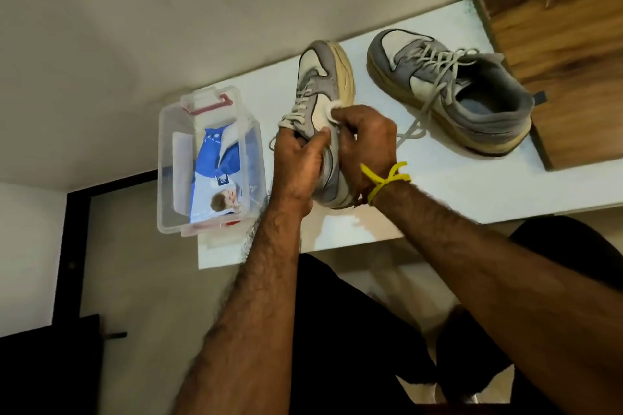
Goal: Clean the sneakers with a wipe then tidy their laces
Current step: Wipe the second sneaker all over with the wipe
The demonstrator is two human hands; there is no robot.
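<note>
Between the two hands, a grey-and-cream sneaker (322,101) is tipped onto its side on the white table (455,185), its heel end hidden behind the palms and wrists so that only the toe, the laced front and a strip of the thick cream sole show. Its long axis runs away from the person, toe pointing to the far edge of the table, sole turned toward the right-hand side. The left hand (298,162) grips the shoe at the collar, thumb laid across the side panel and fingers curled out of sight behind the tongue. The right hand (365,138) pinches a small white wipe (332,110) against the upper just below the laces; most of the wipe is covered by the fingertips, and only a crumpled corner shows. A yellow cord (384,180) is tied round the right wrist. Beyond the right hand and well apart from it, the second sneaker (451,87) stands upright on its sole, toe pointing away and toward the left, laces loose and trailing onto the table. Just beside the left hand sits a clear plastic box (209,162) holding a blue-and-white packet (215,175) whose print is too blurred to read. A wooden panel (566,44) is cut off by the frame past the second sneaker.
</note>
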